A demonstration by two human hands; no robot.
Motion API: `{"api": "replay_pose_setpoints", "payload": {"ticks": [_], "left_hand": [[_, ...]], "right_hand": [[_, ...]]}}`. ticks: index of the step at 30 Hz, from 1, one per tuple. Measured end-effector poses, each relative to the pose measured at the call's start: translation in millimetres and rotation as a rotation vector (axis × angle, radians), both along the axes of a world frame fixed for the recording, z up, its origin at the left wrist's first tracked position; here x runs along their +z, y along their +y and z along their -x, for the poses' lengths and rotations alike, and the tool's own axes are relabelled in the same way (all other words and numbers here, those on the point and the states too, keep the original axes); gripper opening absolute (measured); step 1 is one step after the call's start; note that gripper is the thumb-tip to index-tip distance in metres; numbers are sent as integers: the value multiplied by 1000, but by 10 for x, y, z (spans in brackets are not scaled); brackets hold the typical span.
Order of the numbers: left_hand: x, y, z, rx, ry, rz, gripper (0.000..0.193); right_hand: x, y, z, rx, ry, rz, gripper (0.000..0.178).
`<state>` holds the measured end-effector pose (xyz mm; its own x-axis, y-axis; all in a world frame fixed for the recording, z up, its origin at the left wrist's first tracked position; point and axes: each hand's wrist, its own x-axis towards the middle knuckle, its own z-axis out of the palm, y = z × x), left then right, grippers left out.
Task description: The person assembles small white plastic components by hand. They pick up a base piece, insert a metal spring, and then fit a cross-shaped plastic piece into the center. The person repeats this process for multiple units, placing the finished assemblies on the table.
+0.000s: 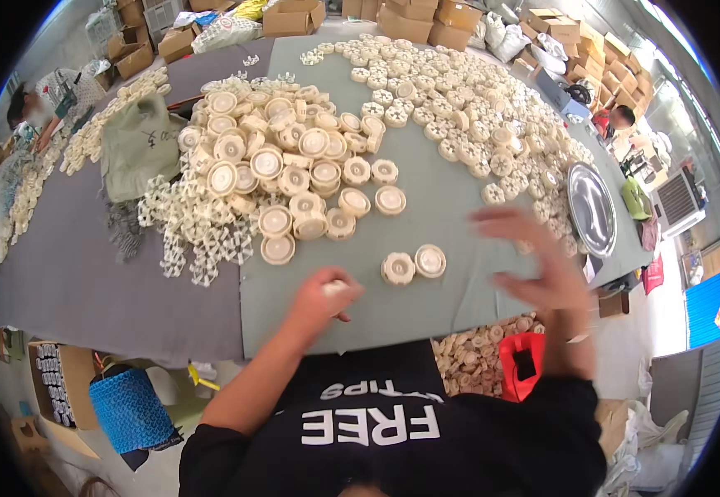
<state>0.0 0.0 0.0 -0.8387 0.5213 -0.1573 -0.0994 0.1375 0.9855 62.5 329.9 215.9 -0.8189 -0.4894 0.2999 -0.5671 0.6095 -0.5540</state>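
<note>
Right hand (534,261) motion-blurred, fingers indistinct; small white piece (334,287) mostly hidden inside left hand (324,300).

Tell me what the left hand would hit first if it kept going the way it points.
Likely the two cream round caps lying side by side just ahead of the left hand, which grips a small white piece; height above the cloth is unclear.

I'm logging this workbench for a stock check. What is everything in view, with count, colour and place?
Round plastic caps: many, cream, heaped centre-left of the table.
Two caps: cream, apart from the heap, near the front edge.
Toothed wheels: many, cream, spread at the far right.
Metal tray: one, silver, right edge.
Cardboard boxes: several, brown, beyond the table.
Blue basket: one, floor, lower left.
Left hand: closed on a small cream piece.
Right hand: blurred, fingers spread, above the table.
</note>
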Motion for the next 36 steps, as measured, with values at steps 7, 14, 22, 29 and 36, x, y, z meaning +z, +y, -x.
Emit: {"api": "replay_pose_setpoints", "payload": {"ticks": [7,14,22,29,36], "left_hand": [[-108,1032,292,-126,904,533,72],[-5,291,188,-217,778,610,72],[344,312,839,10,1031,601,52],[111,989,1545,-3,1190,989,25],[580,624,1389,-62,585,687,31]], "right_hand": [[-2014,115,361,-323,-118,-46,62],[-2363,-320,388,-489,-387,546,35],[-2181,-435,1418,-569,302,-29,37],[-2112,-351,1350,-590,-413,365,43],[-2430,21,1934,-492,218,13,46]]}}
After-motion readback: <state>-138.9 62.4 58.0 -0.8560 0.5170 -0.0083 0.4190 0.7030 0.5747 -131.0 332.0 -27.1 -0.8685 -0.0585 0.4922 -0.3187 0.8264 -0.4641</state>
